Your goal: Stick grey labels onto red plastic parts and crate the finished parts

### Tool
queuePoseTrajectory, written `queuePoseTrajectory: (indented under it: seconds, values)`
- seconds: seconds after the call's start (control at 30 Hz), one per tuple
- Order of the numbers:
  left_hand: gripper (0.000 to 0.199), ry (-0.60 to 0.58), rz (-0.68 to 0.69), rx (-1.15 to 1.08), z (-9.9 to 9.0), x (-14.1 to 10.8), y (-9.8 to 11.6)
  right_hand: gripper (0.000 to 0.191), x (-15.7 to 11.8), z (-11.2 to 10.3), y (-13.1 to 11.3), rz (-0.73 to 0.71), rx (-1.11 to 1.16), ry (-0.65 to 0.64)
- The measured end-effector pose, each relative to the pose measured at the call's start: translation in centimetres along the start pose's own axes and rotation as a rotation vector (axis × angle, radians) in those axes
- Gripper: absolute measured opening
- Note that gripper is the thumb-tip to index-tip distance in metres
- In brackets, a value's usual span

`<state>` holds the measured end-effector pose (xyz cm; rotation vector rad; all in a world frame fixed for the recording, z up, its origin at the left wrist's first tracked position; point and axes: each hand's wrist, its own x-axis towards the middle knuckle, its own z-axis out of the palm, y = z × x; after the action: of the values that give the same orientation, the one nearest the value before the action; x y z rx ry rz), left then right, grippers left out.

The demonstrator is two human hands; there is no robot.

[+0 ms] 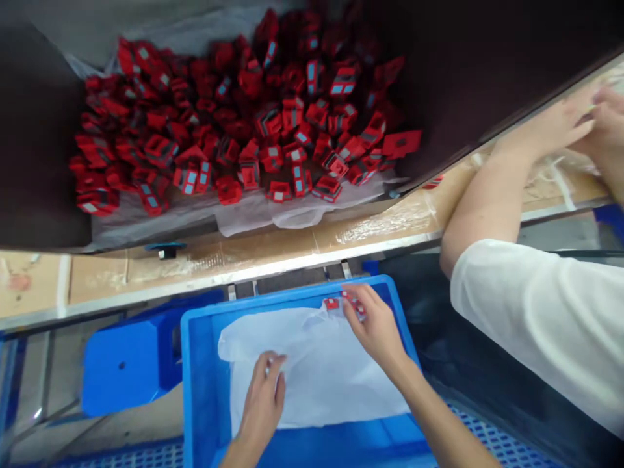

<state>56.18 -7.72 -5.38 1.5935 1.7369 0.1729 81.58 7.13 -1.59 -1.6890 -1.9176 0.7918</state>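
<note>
My right hand (374,326) is over the far right of a white sheet (312,377), its fingers closed on a small red toy part (359,308). Beside those fingers, another red toy part (331,303) lies at the sheet's far edge. My left hand (264,396) hovers over the left side of the sheet, fingers curled but apart, with nothing clearly visible in them. The sheet lies in a blue plastic crate (190,370). Beyond it, a dark box (43,162) holds a heap of red toy vehicle parts (248,130) with light-blue windows.
A worktable (312,244) covered in cardboard and tape runs behind the crate. At the left is a blue stool (121,364). On the right, a co-worker's white sleeve (531,318) and bare forearms reach over the table.
</note>
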Motion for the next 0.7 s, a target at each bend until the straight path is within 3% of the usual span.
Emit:
queuePoseTrajectory:
  seconds: [0.07,0.13,0.23,0.4,0.57,0.63,0.7]
  values:
    - [0.046,-0.131,-0.215,0.067,4.7,-4.2,-3.6,0.036,-4.1,3.2,5.8,0.207,-0.186,-0.089]
    - [0.051,-0.177,-0.356,0.173,8.0,-7.2,-5.9,0.053,-5.8,5.7,10.3,0.344,-0.341,-0.173]
    - [0.056,-0.249,-0.513,0.281,10.3,-9.2,-7.3,0.067,-5.0,7.9,12.9,0.444,-0.427,-0.323]
    - [0.044,-0.339,-0.551,0.236,11.0,-8.9,-7.8,0.061,-2.4,9.5,11.4,0.658,-0.5,-0.287]
    - [0.033,-0.307,-0.512,0.204,10.0,-9.6,-8.7,0.065,-2.5,9.8,10.5,0.708,-0.531,-0.302]
    - [0.031,-0.256,-0.422,0.127,8.9,-9.2,-7.9,0.059,-2.7,9.7,10.5,0.693,-0.537,-0.317]
    - [0.03,-0.174,-0.265,0.047,7.7,-7.3,-5.8,0.052,-3.1,9.4,10.3,0.672,-0.543,-0.314]
